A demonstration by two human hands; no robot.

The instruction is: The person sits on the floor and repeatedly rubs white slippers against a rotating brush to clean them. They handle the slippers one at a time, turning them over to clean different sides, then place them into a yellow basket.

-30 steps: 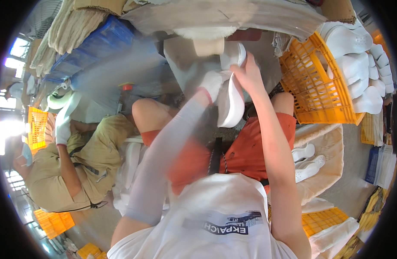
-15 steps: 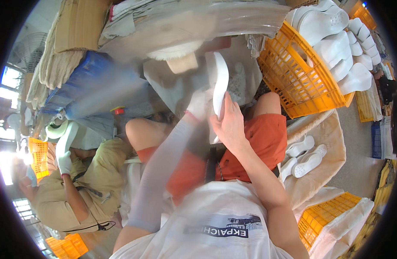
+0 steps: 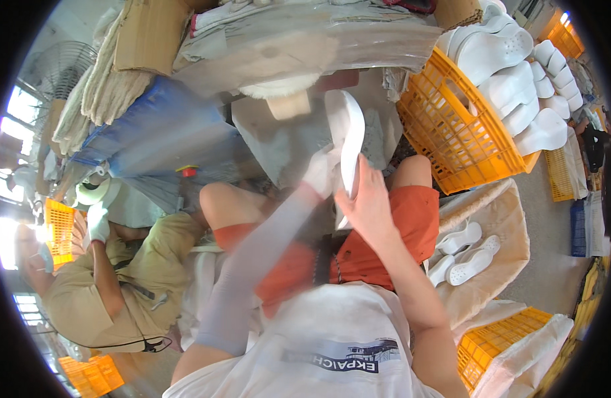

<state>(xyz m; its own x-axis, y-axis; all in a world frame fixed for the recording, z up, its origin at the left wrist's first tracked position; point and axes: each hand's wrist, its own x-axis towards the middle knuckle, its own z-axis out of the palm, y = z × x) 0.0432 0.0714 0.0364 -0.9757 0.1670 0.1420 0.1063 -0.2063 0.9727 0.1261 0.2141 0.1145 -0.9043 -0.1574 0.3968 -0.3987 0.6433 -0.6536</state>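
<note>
A white moulded clog [image 3: 352,136] stands on edge above my knees, its side turned toward me. My right hand [image 3: 368,202], bare, grips its lower end, thumb on the left side and fingers on the right. My left hand [image 3: 320,174], in a white glove below a grey sleeve, is closed against the clog's left side; its fingers are blurred and partly hidden behind the clog. Just beyond, to the left, a white fuzzy-edged wheel [image 3: 279,87] shows above a tan block [image 3: 289,106]. The clog is apart from both.
An orange crate [image 3: 461,126] heaped with white clogs [image 3: 498,53] stands at the far right. More clogs [image 3: 471,262] lie in a cloth-lined container [image 3: 501,219] by my right thigh. At left sits a co-worker with a gloved hand [image 3: 98,224]. A blue sheet [image 3: 162,126] hangs between us.
Both my hands and the clog have shifted slightly right and down in the picture, as the whole view shifts a little. The co-worker's gloved hand has moved up toward a pale round thing.
</note>
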